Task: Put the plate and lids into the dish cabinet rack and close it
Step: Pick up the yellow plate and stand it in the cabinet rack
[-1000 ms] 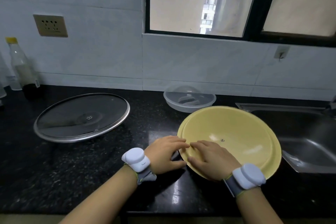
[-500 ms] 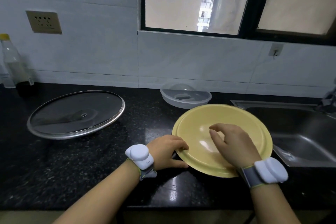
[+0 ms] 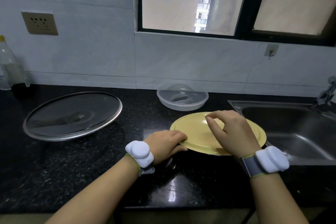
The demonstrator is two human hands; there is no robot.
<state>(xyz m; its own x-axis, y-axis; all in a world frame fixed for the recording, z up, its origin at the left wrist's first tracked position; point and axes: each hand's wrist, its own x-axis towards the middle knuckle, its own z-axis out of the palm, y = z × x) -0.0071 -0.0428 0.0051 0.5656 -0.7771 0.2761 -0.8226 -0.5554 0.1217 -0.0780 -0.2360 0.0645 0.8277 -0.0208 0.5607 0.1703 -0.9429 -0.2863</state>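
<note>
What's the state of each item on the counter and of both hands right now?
yellow plate: near edge lifted off the counter, left rim gripped
left hand: fingers closed on the plate's left rim
right hand: over the plate, fingers loosely curled, contact unclear
glass pot lid: upside down, untouched
clear plastic lid: upside down, by the wall
bottle: upright, capped
sink: looks empty

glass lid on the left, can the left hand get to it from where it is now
Probably yes. The glass lid lies flat on the counter with nothing lying between it and the left hand. But that hand is gripping the yellow plate rim, so it would have to let go first.
</note>
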